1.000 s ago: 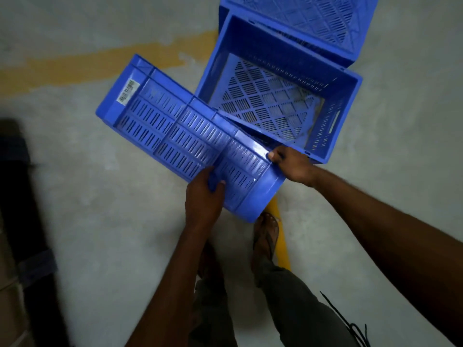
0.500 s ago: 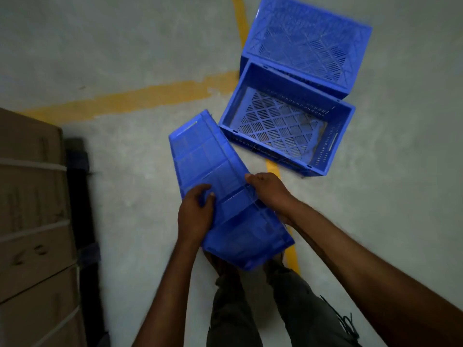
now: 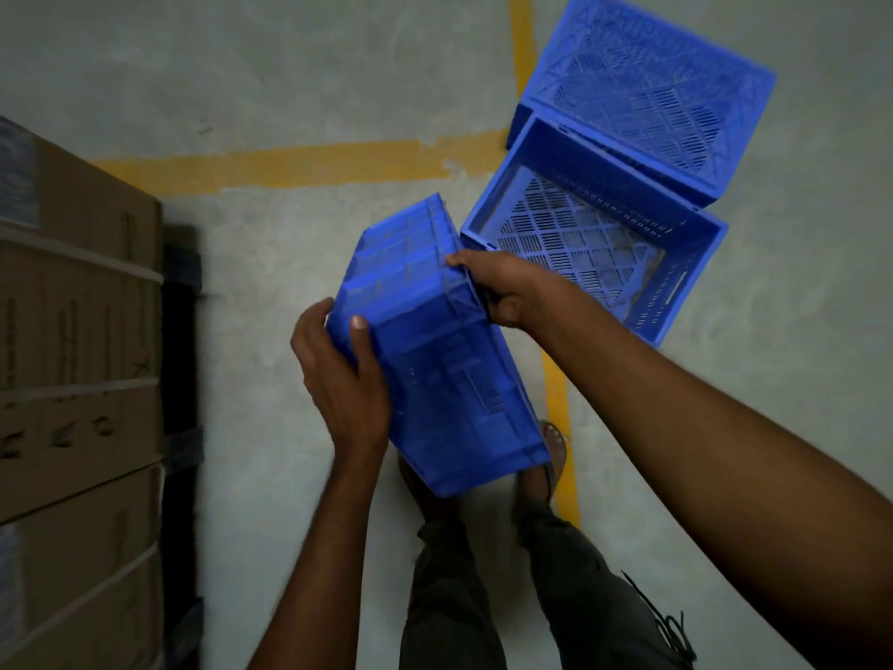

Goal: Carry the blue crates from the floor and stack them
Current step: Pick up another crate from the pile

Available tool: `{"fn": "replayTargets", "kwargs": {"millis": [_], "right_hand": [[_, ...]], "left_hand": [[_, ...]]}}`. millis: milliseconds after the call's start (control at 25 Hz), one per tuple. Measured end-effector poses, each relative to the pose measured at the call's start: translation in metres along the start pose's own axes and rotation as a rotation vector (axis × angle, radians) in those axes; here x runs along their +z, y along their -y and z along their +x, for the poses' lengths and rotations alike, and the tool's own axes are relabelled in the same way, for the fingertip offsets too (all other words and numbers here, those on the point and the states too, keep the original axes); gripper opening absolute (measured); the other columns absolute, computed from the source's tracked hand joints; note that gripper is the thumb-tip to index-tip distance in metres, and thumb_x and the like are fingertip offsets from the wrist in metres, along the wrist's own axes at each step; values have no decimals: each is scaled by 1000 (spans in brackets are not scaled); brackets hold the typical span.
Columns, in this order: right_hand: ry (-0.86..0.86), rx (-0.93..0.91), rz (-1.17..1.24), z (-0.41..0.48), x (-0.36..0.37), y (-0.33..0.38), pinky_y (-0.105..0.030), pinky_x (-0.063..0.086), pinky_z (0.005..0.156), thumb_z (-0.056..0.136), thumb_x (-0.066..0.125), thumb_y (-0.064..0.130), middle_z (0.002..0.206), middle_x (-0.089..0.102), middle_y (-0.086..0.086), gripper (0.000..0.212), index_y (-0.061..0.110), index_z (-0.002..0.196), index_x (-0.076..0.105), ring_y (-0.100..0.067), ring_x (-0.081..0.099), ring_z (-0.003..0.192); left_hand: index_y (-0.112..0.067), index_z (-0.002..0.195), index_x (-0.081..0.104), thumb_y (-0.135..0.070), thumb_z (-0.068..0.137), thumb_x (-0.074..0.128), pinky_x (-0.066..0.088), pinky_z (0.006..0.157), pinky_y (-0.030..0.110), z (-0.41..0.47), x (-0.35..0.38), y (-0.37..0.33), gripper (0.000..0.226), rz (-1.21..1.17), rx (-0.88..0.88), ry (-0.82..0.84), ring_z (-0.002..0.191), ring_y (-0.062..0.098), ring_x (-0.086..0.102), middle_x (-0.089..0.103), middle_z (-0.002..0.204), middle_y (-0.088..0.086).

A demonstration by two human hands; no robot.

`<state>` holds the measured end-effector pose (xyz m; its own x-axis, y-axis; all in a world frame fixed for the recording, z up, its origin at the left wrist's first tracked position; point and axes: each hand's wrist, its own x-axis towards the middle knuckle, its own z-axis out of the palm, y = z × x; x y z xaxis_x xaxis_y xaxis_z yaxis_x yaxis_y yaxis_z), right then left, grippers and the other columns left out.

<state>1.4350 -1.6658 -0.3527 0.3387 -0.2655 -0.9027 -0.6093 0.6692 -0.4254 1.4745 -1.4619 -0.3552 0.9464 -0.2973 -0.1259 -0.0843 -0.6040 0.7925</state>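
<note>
With your left hand (image 3: pixel 345 379) and right hand (image 3: pixel 502 290) clamped on opposite sides of the tilted blue slatted plastic crate (image 3: pixel 435 360), lifted above the grey concrete floor (image 3: pixel 290 79), level it before stacking, clear of the open blue crate (image 3: pixel 599 244) far right

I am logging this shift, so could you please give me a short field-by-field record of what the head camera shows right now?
held item: blue crate, off the floor, tilted
left hand: grips the crate's left side
right hand: grips its upper right edge
on floor: open crate, upright and empty; second crate just beyond it, apparently upside down
floor marks: yellow lines on concrete
left of view: strapped cardboard boxes
</note>
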Motion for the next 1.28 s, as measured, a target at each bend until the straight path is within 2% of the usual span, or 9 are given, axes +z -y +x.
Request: {"fn": "replayTargets", "kwargs": {"millis": [200, 280, 480, 640, 760, 880, 1000, 1200, 1280], "right_hand": [[30, 99, 68, 9, 36, 26, -14, 33, 32, 107, 51, 17, 39, 27, 0, 25, 14, 83, 59, -10, 28, 28], [42, 118, 149, 9, 45, 34, -12, 27, 29, 106, 52, 15, 33, 26, 4, 18, 26, 106, 66, -6, 23, 22], [5, 122, 179, 25, 61, 47, -11, 31, 33, 105, 54, 18, 31, 33, 7, 39, 19, 69, 41, -4, 29, 23], [2, 94, 164, 34, 74, 57, -16, 43, 34, 106, 53, 16, 34, 42, 0, 39, 15, 69, 41, -11, 44, 25], [20, 117, 175, 35, 83, 64, -31, 60, 49, 106, 51, 15, 48, 56, -10, 32, 9, 75, 46, -22, 60, 38], [14, 109, 218, 22, 77, 70, -32, 47, 28, 108, 43, 11, 40, 54, -12, 42, 3, 67, 45, -22, 57, 29], [6, 104, 313, 9, 74, 78, -48, 53, 37, 107, 41, 9, 58, 57, -15, 38, 3, 70, 47, -31, 63, 52], [95, 77, 581, -31, 66, 102, -44, 52, 33, 107, 44, 9, 66, 57, -17, 44, -3, 65, 51, -29, 64, 42], [182, 71, 664, -50, 58, 111, -42, 58, 43, 106, 47, 12, 73, 61, -18, 45, -5, 66, 56, -31, 68, 57]], "left_hand": [[-17, 128, 59, -24, 98, 64, 40, 104, 34, 4, -11, -2, 32, 59, 31, -137, 118, 16, 55, 59, 125, 1], [-19, 118, 62, -24, 98, 64, 51, 85, 28, -1, -10, -2, 20, -96, -63, -50, 92, 3, 62, 65, 103, -7], [-17, 116, 70, -27, 99, 67, 46, 74, 8, -19, 1, 9, 20, -178, -257, 201, 82, -13, 62, 71, 101, -9], [-16, 115, 74, -34, 96, 68, 53, 89, 21, -13, 4, 10, 27, -215, -311, 146, 97, -1, 67, 75, 109, -4], [-10, 123, 71, -22, 96, 70, 54, 84, 17, -13, 8, 6, 30, -259, -295, 108, 99, 10, 67, 71, 115, 7], [-17, 139, 62, -29, 96, 70, 51, 102, 31, -19, 9, -3, 46, -169, -362, 216, 118, 17, 64, 67, 132, 5], [-22, 148, 53, -42, 97, 66, 42, 111, 31, -15, -2, -15, 56, -67, -381, 245, 134, 18, 53, 60, 145, 2], [-12, 104, 64, -48, 101, 56, 48, 82, 41, 20, -36, -51, 37, 30, -158, 282, 101, 36, 65, 69, 100, 20], [-12, 103, 62, -52, 100, 55, 50, 83, 42, 31, -51, -73, 41, 79, -112, 321, 99, 36, 65, 70, 96, 17]]}}
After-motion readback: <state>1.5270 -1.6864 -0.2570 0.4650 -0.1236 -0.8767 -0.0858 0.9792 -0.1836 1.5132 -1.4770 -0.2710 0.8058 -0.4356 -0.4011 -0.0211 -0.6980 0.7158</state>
